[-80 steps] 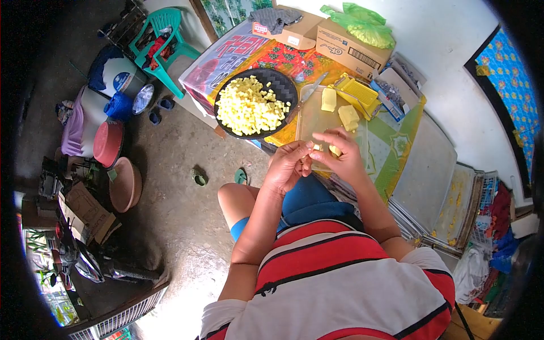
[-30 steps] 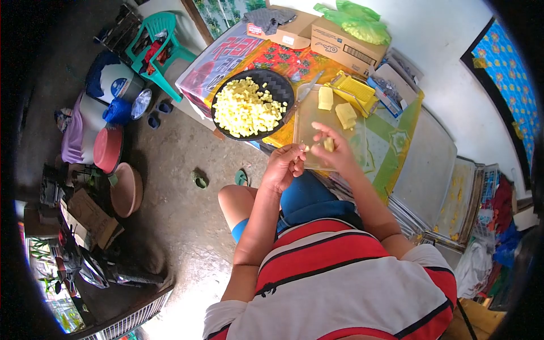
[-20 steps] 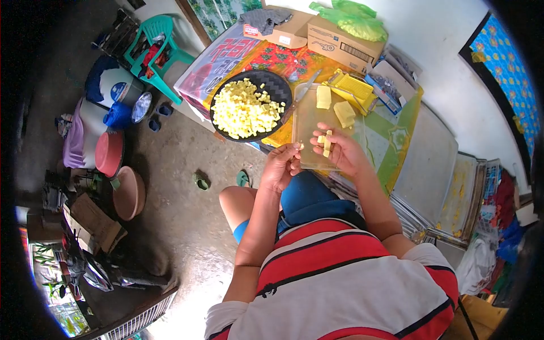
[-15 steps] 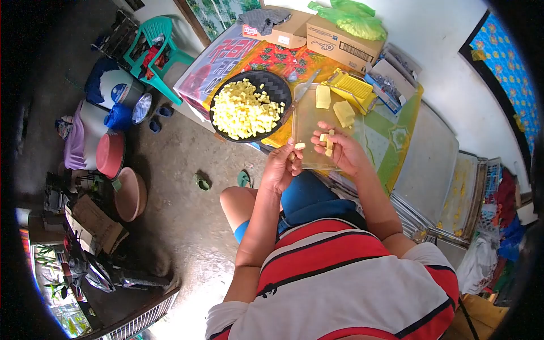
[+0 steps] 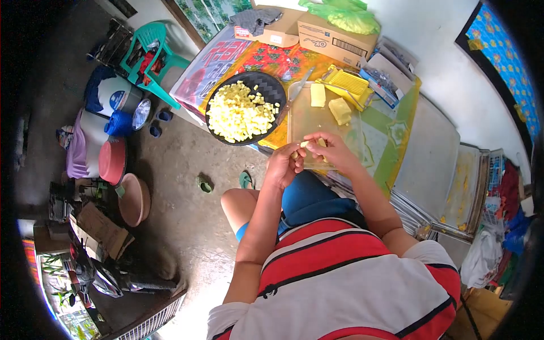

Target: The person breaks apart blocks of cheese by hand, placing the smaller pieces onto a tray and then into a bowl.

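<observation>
Over the near edge of a clear plastic board point(image 5: 303, 127), my two hands meet. My left hand point(image 5: 283, 165) is closed, with a bit of pale yellow in its curled fingers. My right hand point(image 5: 335, 153) pinches a small pale yellow piece point(image 5: 304, 144) beside the left fingertips, with more pieces partly hidden in its fingers. Two larger pale yellow blocks, one upright block point(image 5: 318, 95) and one tilted block point(image 5: 340, 111), lie farther up the board. A knife point(image 5: 301, 90) rests along the board's left edge. Left of it, a black woven tray point(image 5: 274, 85) holds a heap of pale yellow cubes point(image 5: 241, 116).
A yellow ridged plastic tray point(image 5: 347, 86) lies behind the board. Farther back stand a cardboard box point(image 5: 334, 42), a green plastic bag point(image 5: 345, 16) and an open box of small packets point(image 5: 388, 82). Large metal trays point(image 5: 425, 153) lean at the right. A green chair point(image 5: 153, 62) stands left.
My right hand has moved left and turned over, bringing its fingertips to my left hand. The pieces visible in its palm before are now mostly covered. The camera view has shifted slightly.
</observation>
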A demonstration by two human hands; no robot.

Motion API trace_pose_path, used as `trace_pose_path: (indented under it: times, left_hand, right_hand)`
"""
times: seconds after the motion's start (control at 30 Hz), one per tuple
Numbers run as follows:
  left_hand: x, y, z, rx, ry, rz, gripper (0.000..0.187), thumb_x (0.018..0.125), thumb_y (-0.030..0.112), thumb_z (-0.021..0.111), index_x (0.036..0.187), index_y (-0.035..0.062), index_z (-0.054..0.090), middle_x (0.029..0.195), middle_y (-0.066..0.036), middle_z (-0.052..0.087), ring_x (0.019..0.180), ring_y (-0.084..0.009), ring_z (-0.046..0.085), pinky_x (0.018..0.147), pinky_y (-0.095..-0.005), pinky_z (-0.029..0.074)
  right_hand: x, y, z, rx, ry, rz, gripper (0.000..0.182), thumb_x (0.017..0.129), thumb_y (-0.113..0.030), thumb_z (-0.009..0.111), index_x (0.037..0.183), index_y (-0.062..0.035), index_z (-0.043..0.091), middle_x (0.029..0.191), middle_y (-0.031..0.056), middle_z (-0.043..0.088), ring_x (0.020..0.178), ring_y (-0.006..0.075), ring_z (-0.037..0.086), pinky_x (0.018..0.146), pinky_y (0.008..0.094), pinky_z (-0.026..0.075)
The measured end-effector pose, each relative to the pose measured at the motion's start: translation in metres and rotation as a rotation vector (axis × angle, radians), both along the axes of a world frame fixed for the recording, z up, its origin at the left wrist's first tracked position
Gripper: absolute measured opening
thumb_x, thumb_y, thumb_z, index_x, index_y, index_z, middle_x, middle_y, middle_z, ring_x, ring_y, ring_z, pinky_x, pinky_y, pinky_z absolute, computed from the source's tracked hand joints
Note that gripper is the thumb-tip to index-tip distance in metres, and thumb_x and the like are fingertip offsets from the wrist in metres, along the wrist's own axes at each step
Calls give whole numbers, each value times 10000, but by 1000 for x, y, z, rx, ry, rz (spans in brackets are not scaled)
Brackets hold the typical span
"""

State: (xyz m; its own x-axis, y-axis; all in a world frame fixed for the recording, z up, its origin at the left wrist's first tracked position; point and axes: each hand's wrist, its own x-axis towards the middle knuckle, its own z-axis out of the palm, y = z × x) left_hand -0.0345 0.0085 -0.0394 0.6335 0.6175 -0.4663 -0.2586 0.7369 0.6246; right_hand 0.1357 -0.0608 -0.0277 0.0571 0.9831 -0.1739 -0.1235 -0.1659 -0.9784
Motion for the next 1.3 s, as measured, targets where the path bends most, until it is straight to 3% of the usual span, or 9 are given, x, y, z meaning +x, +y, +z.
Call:
trace_pose_path:
  times: [0.17, 0.37, 0.47, 0.57, 0.67, 0.87, 1.07, 1.17, 1.3]
  left_hand:
    - [15, 28, -34, 238, 148, -153, 189, 892, 221, 597, 825, 45, 617, 651, -17, 559, 483, -90, 466, 418, -228, 359]
    - [37, 57, -59, 524, 514, -173, 213, 852, 153, 626, 985, -10, 664, 667, -17, 590, 503, -101, 515, 448, -246, 409]
    - [49, 72, -95, 1018, 703, -165, 250, 773, 145, 643, 970, -5, 683, 729, -76, 654, 583, -171, 606, 538, -293, 487]
    - [57, 70, -75, 1139, 890, -218, 291, 698, 137, 647, 967, 33, 682, 861, -200, 678, 795, -313, 675, 743, -374, 529]
    - [61, 70, -85, 1198, 962, -225, 272, 705, 123, 625, 953, 21, 672, 885, -219, 667, 839, -352, 657, 773, -402, 522]
    - [60, 55, -63, 1268, 999, -269, 298, 704, 125, 625, 987, 36, 662, 981, -220, 649, 942, -357, 628, 850, -407, 496]
    - [48, 45, -48, 1437, 927, -115, 328, 742, 144, 665, 1043, 13, 655, 940, -178, 674, 854, -294, 661, 800, -361, 516]
    - [51, 38, -26, 1012, 605, -71, 270, 830, 150, 665, 1050, -5, 644, 875, -100, 677, 759, -176, 649, 709, -290, 517]
    - [47, 21, -4, 737, 314, -122, 236, 890, 171, 642, 1040, -11, 634, 847, -55, 667, 701, -90, 604, 633, -231, 495]
  right_hand:
    - [13, 20, -36, -34, -28, -89, 274, 871, -239, 655, 1084, -66, 647, 799, -10, 603, 669, 77, 548, 580, 232, 450]
    - [32, 41, -72, -135, -71, -186, 257, 870, -227, 651, 1036, -33, 634, 811, 0, 602, 685, 69, 557, 560, 224, 449]
    - [42, 50, -84, -177, 75, -223, 269, 872, -202, 638, 1068, -20, 609, 869, 24, 607, 728, 99, 586, 602, 243, 484]
    - [50, 50, -90, -158, 351, -219, 280, 873, -150, 615, 1111, -7, 578, 952, 58, 606, 815, 150, 616, 689, 282, 523]
    - [58, 44, -85, -147, 459, -189, 279, 867, -90, 592, 1130, -1, 562, 1016, 86, 600, 909, 196, 626, 773, 322, 538]
    - [62, 29, -69, -107, 549, -177, 263, 841, -16, 595, 1103, -7, 584, 1040, 98, 604, 936, 214, 633, 813, 344, 539]
    - [55, 18, -40, -37, 453, -188, 276, 816, -12, 639, 1089, -12, 602, 987, 59, 622, 870, 162, 643, 761, 302, 544]
    - [49, 16, -32, -41, 412, -205, 274, 817, 3, 636, 1089, -19, 608, 969, 45, 627, 850, 149, 648, 732, 283, 544]
    - [39, 12, -14, -19, 354, -183, 290, 814, 15, 641, 1100, -8, 605, 937, 51, 635, 848, 163, 659, 726, 286, 544]
